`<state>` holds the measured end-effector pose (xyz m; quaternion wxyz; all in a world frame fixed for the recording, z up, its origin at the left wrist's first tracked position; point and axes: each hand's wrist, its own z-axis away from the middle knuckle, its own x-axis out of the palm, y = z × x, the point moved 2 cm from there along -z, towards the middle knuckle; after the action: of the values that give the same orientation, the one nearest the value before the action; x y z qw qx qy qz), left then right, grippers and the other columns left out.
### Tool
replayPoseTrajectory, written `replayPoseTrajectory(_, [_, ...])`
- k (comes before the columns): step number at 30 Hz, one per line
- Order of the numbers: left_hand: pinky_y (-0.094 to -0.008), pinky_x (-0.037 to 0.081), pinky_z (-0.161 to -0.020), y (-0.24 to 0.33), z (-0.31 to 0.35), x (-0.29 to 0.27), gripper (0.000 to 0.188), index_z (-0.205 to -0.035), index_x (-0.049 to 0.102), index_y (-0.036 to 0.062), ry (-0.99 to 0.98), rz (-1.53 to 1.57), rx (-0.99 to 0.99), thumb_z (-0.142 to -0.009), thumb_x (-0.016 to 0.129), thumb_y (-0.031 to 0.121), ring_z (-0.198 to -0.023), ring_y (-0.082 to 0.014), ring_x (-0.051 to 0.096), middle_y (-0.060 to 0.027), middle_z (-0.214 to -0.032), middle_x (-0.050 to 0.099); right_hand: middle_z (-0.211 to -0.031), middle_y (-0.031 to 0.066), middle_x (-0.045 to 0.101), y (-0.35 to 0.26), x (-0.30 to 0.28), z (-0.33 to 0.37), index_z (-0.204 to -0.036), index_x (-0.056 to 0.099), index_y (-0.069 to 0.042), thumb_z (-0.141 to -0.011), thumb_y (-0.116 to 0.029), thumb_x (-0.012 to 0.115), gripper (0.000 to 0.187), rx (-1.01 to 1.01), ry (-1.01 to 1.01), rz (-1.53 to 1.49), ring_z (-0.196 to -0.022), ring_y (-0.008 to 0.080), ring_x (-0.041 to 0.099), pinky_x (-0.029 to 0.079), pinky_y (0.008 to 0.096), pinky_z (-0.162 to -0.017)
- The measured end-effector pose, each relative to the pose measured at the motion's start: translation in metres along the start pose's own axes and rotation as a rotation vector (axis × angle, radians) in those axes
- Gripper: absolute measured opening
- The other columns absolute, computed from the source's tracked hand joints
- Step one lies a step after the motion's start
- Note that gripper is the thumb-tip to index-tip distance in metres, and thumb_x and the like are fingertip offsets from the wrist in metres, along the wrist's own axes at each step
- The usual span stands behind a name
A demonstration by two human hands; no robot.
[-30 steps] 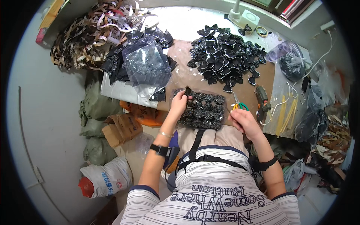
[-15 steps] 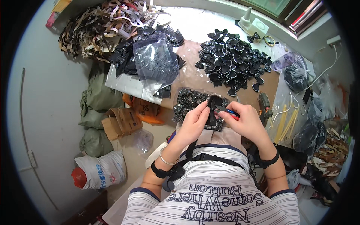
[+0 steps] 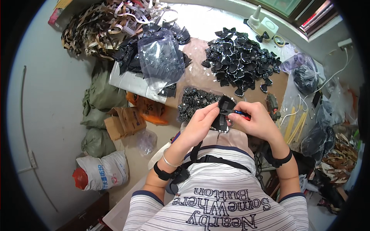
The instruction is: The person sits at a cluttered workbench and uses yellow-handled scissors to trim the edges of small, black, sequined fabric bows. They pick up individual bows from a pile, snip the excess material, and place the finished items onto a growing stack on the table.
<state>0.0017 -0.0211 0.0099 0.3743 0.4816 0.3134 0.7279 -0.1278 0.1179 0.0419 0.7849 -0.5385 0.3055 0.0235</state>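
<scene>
Pinched between the fingers of my left hand (image 3: 201, 122) is a black bow (image 3: 226, 103) with a glittering beaded edge and a narrow dark strip across its back. My right hand (image 3: 255, 120) is closed around small pliers (image 3: 241, 113) with blue and red handles. Their dark jaws reach the middle of the bow; whether they grip the strip I cannot tell. Just beyond my hands lies a clear pack of beaded black bows (image 3: 194, 101), partly covered by the bow and my fingers.
A heap of black bows (image 3: 239, 61) covers the table's right half. Clear plastic bags (image 3: 161, 59) lie on more bows to the left, before tangled ribbon strips (image 3: 104, 29). At right are a glue gun (image 3: 271, 106), yellow sticks (image 3: 295, 129) and a white cable (image 3: 335, 73).
The bow has shifted slightly right and turned, so its back strip and beaded edge show more. Both hands have moved a little with it, the pliers still at its middle.
</scene>
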Motion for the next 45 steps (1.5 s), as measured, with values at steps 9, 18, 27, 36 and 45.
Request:
replayPoseTrajectory(9, [-0.0264,0.052,-0.081,0.007,-0.004,0.005,0.034,-0.12,0.053,-0.0053,0.005,0.019,0.003,-0.101,0.035,0.016,-0.089,-0.0155,0.065,-0.0107,-0.098,0.066,-0.072,0.0038,0.066,0.018,0.012,-0.001,-0.082,0.066,0.005,-0.089,-0.014,0.062,0.021,0.064,0.02,-0.436,-0.066,0.0062,0.057,0.045,0.0225,-0.06])
replayPoseTrajectory(18, [-0.0253,0.052,-0.081,0.0,-0.01,0.006,0.033,-0.122,0.052,-0.0046,0.023,-0.042,0.005,-0.102,0.037,0.016,-0.089,-0.0129,0.064,-0.0093,-0.098,0.066,-0.076,0.0046,0.067,0.034,0.026,0.006,-0.086,0.068,0.005,-0.092,-0.015,0.059,0.022,0.062,0.088,-0.674,-0.066,0.0066,0.058,0.045,0.0199,-0.06])
replayPoseTrajectory(27, [-0.0246,0.053,-0.079,0.001,-0.016,0.007,0.033,-0.122,0.052,-0.0054,-0.027,-0.113,-0.03,-0.101,0.037,0.015,-0.086,-0.012,0.065,-0.0089,-0.097,0.066,-0.088,0.0079,0.069,0.034,0.022,0.013,-0.087,0.064,0.006,-0.093,-0.013,0.059,0.021,0.187,-0.006,-0.794,-0.08,0.0081,0.062,0.049,0.0206,-0.071])
replayPoseTrajectory(36, [-0.0255,0.054,-0.078,0.005,-0.017,0.01,0.034,-0.123,0.051,-0.0054,-0.07,-0.002,-0.069,-0.1,0.038,0.016,-0.086,-0.0142,0.066,-0.01,-0.1,0.066,-0.074,0.0014,0.065,0.032,0.02,0.009,-0.08,0.064,0.0,-0.094,-0.02,0.056,0.025,0.076,0.019,-0.795,-0.054,0.0007,0.043,0.033,0.0171,-0.049])
replayPoseTrajectory(45, [-0.0246,0.054,-0.077,0.0,-0.02,0.01,0.033,-0.121,0.053,-0.0046,-0.05,-0.002,-0.077,-0.101,0.038,0.017,-0.085,-0.0127,0.066,-0.0093,-0.098,0.067,-0.073,0.0039,0.064,0.047,0.022,0.012,-0.081,0.065,0.001,-0.094,-0.023,0.058,0.029,0.209,-0.038,-1.017,-0.052,0.0008,0.045,0.033,0.0164,-0.047])
